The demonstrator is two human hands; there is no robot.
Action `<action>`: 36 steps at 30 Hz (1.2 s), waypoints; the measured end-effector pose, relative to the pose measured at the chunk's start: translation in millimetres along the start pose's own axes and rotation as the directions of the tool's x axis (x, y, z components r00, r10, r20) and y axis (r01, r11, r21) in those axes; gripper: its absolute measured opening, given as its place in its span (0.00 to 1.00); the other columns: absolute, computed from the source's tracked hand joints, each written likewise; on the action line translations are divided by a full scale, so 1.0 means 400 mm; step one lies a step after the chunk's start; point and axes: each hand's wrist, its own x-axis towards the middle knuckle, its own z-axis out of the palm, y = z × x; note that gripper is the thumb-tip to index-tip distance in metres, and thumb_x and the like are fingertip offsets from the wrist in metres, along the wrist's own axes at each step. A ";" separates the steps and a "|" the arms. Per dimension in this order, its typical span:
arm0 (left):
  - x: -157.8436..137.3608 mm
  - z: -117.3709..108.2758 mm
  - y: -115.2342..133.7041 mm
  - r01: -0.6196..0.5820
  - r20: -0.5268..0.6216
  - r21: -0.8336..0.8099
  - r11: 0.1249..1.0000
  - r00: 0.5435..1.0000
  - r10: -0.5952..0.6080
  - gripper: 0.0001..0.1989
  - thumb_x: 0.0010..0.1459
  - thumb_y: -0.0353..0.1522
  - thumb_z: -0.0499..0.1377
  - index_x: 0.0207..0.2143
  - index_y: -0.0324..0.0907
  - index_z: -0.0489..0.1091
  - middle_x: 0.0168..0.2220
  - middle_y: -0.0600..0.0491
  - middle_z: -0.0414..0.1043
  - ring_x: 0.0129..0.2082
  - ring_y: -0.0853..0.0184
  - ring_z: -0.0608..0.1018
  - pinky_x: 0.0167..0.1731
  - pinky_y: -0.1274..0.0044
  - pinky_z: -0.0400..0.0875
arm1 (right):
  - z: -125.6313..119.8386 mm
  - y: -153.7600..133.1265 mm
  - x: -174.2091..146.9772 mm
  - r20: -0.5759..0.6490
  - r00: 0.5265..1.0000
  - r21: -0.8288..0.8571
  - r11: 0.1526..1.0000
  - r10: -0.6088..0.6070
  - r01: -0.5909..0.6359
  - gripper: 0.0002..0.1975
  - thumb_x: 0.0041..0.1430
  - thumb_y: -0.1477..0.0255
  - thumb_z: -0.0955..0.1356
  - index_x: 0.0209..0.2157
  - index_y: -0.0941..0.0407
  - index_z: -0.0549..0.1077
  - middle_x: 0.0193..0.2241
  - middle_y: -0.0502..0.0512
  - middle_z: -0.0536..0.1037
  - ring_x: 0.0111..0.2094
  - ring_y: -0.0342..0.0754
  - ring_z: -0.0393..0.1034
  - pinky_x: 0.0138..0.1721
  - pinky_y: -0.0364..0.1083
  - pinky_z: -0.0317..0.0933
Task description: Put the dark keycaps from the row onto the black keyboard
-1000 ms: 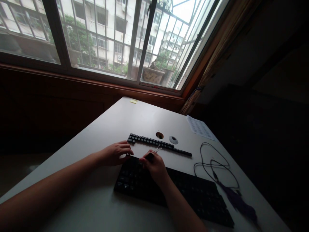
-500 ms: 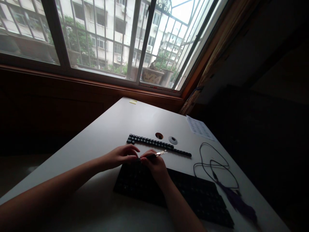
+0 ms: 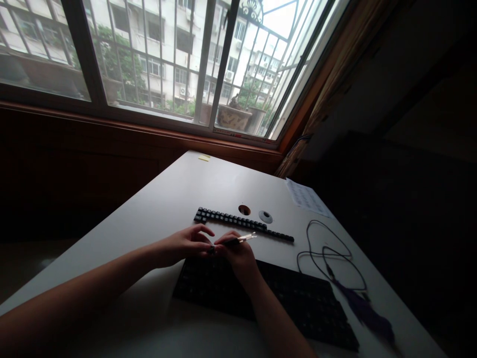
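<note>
My left hand (image 3: 192,241) is closed in a pinch on a small dark keycap (image 3: 211,250) just above the far left part of a black keyboard (image 3: 309,303). My right hand (image 3: 238,252) meets it there, fingertips at the keycap. Across that hand lies a keycap puller (image 3: 244,238) with a black handle and a shiny forked metal end pointing right. Beyond both hands, loose black keycaps (image 3: 234,219) stand lined up in rows. My right forearm hides the middle of the keyboard, whose keys are hard to make out in the dark.
A thin black cable (image 3: 348,254) lies coiled at the right, beside a dark purple cloth-like thing (image 3: 367,313). Behind the keycap rows are a round hole (image 3: 244,210) in the white table (image 3: 156,214) and a grey ring cover (image 3: 266,217). Printed paper (image 3: 307,198) lies at the far right edge.
The keycap between my fingertips has turned and shows more clearly now. Both hands stay in nearly the same place, and the view has shifted very slightly.
</note>
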 end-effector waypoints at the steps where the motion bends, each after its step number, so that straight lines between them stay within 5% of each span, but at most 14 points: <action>1: 0.000 0.000 0.000 0.004 0.001 0.007 1.000 1.000 -0.004 0.22 0.53 0.33 0.68 0.49 0.42 0.67 0.38 0.50 0.76 0.36 0.67 0.78 0.39 0.74 0.70 | 0.001 -0.002 0.000 0.003 1.000 0.007 1.000 0.001 -0.001 0.06 0.55 0.65 0.73 0.33 0.52 0.79 0.31 0.51 0.73 0.33 0.48 0.70 0.36 0.47 0.66; 9: -0.008 -0.011 0.009 -0.028 0.026 0.090 0.996 0.999 0.026 0.20 0.54 0.32 0.68 0.48 0.42 0.67 0.38 0.51 0.74 0.37 0.67 0.76 0.39 0.74 0.69 | -0.004 -0.015 -0.006 -0.107 0.994 0.042 0.999 0.032 -0.028 0.08 0.58 0.64 0.71 0.32 0.54 0.76 0.31 0.50 0.71 0.30 0.46 0.68 0.34 0.46 0.64; 17: 0.012 -0.048 0.011 -0.114 -0.162 0.040 0.993 0.980 0.119 0.17 0.52 0.34 0.69 0.43 0.39 0.70 0.38 0.49 0.74 0.38 0.65 0.77 0.40 0.71 0.70 | -0.005 -0.019 -0.007 -0.291 0.957 -0.091 0.996 -0.024 -0.003 0.12 0.65 0.64 0.64 0.31 0.55 0.73 0.32 0.52 0.70 0.35 0.48 0.65 0.41 0.47 0.60; 36: 0.018 -0.056 0.009 -0.183 -0.222 0.054 0.982 0.956 0.190 0.15 0.50 0.31 0.69 0.40 0.39 0.73 0.38 0.51 0.72 0.36 0.67 0.74 0.38 0.74 0.67 | -0.001 0.019 -0.007 -0.322 0.942 -0.001 0.995 0.094 -0.099 0.11 0.65 0.62 0.64 0.37 0.54 0.73 0.30 0.51 0.72 0.34 0.48 0.67 0.38 0.47 0.60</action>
